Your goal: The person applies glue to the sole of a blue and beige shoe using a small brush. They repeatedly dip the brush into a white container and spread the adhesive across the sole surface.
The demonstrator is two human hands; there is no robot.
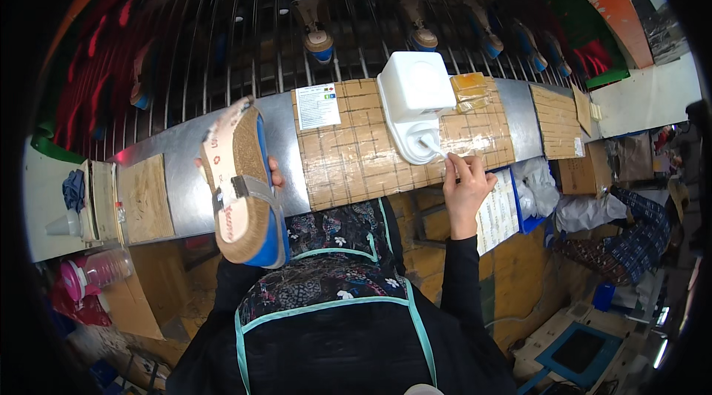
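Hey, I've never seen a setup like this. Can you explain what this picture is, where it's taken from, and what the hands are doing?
There's no robot here, just a person using bare hands. A wide fisheye camera on their head looks down, so straight edges bend. The left hand holds up a cork-brown sandal with a grey strap and blue sole. The right hand grips a thin white stick, reaching to the front of a white plastic container. That container stands on a cardboard mat on a metal table, near yellowish blocks and a printed sheet. Beyond, similar shoes rest on a rack of metal rods.
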